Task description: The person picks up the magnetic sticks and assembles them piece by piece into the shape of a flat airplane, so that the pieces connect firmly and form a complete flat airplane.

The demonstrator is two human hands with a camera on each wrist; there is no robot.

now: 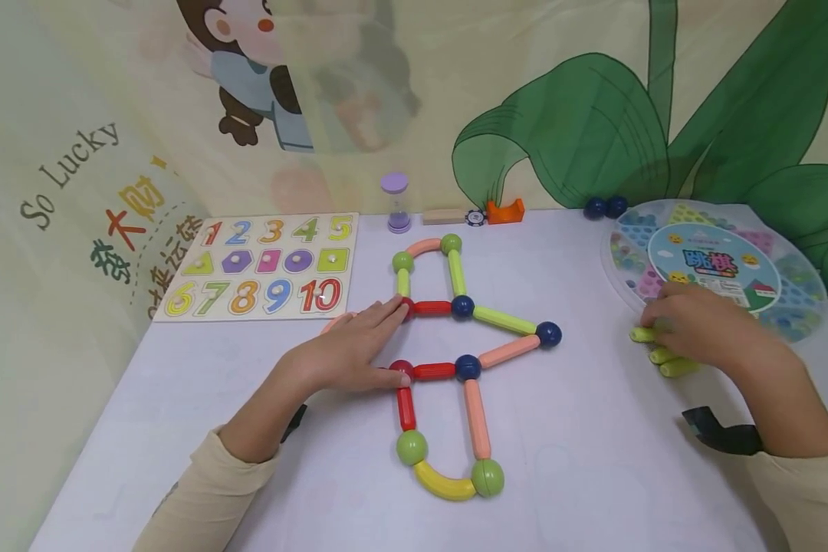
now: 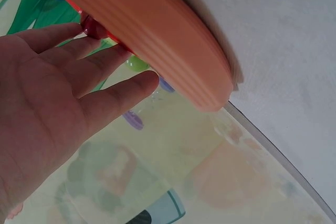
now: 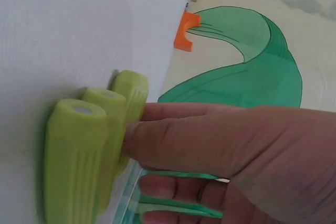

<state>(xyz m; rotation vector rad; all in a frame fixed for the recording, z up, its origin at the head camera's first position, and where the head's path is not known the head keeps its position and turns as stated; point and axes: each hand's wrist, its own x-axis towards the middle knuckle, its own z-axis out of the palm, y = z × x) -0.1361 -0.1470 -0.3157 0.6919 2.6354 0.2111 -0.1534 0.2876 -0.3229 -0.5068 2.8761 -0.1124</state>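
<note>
A figure of magnetic rods and balls lies on the table. My left hand point(image 1: 355, 345) rests at its left side, fingers stretched out, touching the upper red ball point(image 1: 405, 308) and the lower red ball point(image 1: 402, 371). Partly behind that hand is a curved pink rod point(image 2: 157, 40), large in the left wrist view. On the right, my right hand point(image 1: 697, 322) pinches the farthest of three yellow-green magnetic rods point(image 3: 131, 90) between thumb and index finger. The other two rods, a middle rod point(image 3: 107, 100) and a near rod point(image 3: 76, 150), lie beside it.
A round marble game box point(image 1: 624, 284) stands just beyond my right hand, with two dark blue balls point(image 1: 606, 207) behind it. A number puzzle board point(image 1: 255, 264) lies at the left. Along the back are an hourglass point(image 1: 396, 203) and an orange block point(image 1: 506, 211).
</note>
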